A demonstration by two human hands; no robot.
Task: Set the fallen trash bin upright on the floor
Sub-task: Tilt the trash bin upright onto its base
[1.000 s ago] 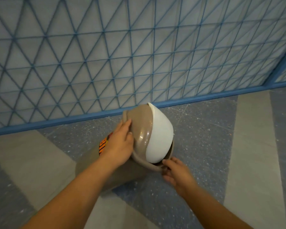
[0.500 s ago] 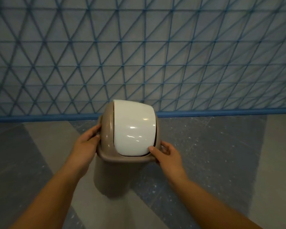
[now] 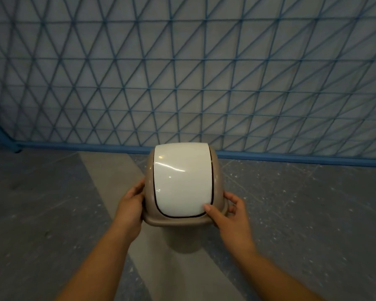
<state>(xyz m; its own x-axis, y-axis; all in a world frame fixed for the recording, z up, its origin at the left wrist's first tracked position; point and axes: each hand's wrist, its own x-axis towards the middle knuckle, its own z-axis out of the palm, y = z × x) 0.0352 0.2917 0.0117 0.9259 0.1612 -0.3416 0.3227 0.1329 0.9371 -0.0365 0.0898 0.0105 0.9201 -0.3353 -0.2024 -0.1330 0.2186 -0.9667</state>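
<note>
One trash bin (image 3: pixel 182 237), taupe plastic body, standing upright on the floor (image 3: pixel 302 213), seen from above and slightly behind; base resting where a pale grey floor stripe meets a darker speckled one. One domed taupe lid collar (image 3: pixel 148 181) sitting on top of the bin, carrying a glossy white swing flap (image 3: pixel 182 183), closed and catching a streak of light. One left hand (image 3: pixel 130 205), pressing flat against the left side of the lid collar, fingers (image 3: pixel 139 187) curling along the collar wall, thumb hidden behind the hand. One right hand (image 3: pixel 230 216), gripping the right front corner of the lid rim, thumb lying on top by the lower right corner of the flap, remaining fingers wrapping around the outer edge of the rim. Both hands closing on the bin, one to each side, bare forearms entering from the bottom of the frame. One blue wire mesh fence (image 3: pixel 182 83), triangular pattern, standing just behind the bin, with a blue base rail (image 3: pixel 291 158) running along the floor; bin top overlapping the rail in this view, contact between them not discernible.
</note>
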